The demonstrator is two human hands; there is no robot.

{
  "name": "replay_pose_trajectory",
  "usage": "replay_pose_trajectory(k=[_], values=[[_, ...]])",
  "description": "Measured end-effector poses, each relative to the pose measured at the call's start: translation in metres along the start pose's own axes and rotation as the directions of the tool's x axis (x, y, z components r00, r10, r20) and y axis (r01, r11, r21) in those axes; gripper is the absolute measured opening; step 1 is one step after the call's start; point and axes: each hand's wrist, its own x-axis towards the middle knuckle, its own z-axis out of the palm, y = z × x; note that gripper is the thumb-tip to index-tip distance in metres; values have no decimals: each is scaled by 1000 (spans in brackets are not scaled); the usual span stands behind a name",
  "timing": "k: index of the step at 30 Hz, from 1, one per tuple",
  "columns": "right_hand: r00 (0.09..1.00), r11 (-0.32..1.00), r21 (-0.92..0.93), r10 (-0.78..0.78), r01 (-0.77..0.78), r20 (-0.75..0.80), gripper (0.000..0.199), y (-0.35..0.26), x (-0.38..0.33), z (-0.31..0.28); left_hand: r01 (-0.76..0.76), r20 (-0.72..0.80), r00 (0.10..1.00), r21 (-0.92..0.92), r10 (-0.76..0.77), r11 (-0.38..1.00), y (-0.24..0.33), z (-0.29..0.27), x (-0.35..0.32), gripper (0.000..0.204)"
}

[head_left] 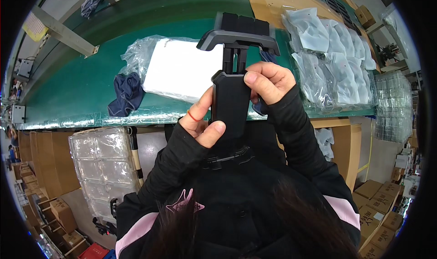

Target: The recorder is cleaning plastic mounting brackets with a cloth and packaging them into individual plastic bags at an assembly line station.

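Observation:
A black plastic extending clamp holder (231, 100) is held upright in front of my chest. Its wide, ridged top jaw (239, 31) stands out from the body on two rails, with a gap between. Around the lower left side of the body, my left hand (202, 122) grips it with the thumb on the near face; an orange band circles one finger. On the right edge near the rails, my right hand (271, 82) presses with its thumb, fingers curled behind. A white flat box (182, 70) lies on the green table behind the holder, partly covered by it.
A dark blue cloth (126, 94) and clear plastic wrap (139, 54) lie left of the box. Several bagged pale items (334, 59) sit in a clear tray at the right. Stacked clear trays (102, 161) stand below the table edge at left; cartons (380, 204) at lower right.

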Motion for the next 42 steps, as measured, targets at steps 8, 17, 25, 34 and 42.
replay_pose_trajectory(k=[8, 17, 25, 34, 42], values=[[984, 991, -49, -132, 127, -118, 36, 12, 5, 22, 57, -84, 995, 160, -44, 986, -6, 15, 4, 68], [966, 902, -350, -259, 251, 25, 48, 19, 17, 14, 137, -71, 987, -126, -146, 983, -4, 5, 7, 72], [989, 967, -218, -143, 133, -31, 36, 7, 15, 18, 123, -37, 991, -89, -127, 988, 2, 10, 5, 83], [969, 997, 46, -78, 69, 233, 34, 16, 28, -1, 95, 22, 995, -254, -92, 963, 0, -9, 20, 85], [932, 984, 29, -175, 175, 318, 82, 38, 16, 4, 153, -55, 981, -357, -184, 921, 7, -15, 24, 80]])
